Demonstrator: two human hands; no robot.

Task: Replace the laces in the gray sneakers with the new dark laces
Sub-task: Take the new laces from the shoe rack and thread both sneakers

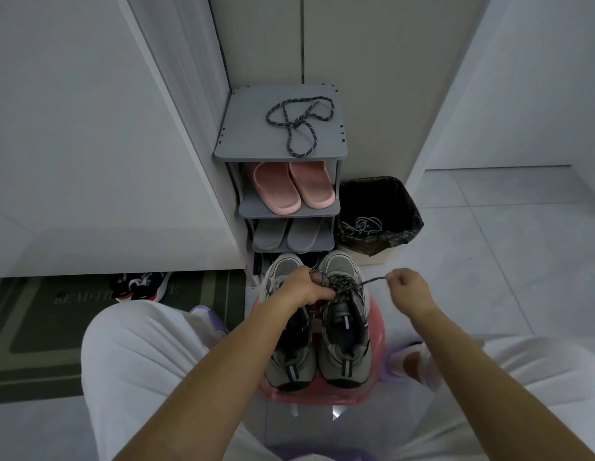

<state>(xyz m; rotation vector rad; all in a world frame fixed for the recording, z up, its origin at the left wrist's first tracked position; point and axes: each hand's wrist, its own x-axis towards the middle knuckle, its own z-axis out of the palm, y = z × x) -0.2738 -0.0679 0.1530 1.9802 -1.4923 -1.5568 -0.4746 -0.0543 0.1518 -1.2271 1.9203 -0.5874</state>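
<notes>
Head view: gray sneakers (343, 359) toes away.

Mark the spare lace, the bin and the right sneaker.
spare lace (294, 124): head view, its knot.
bin (394, 239): head view, front rim.
right sneaker (344, 365): head view, heel.

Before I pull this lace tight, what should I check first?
1. Right hand pinches the dark lace end: ok.
2. Left hand grips the lacing on the right sneaker: ok.
3. Left sneaker already relaced: cannot tell, the arm hides it.
4. Both sneakers sit on the pink stool: ok.
5. Spare dark lace lies on the shoe rack top: ok.
</notes>
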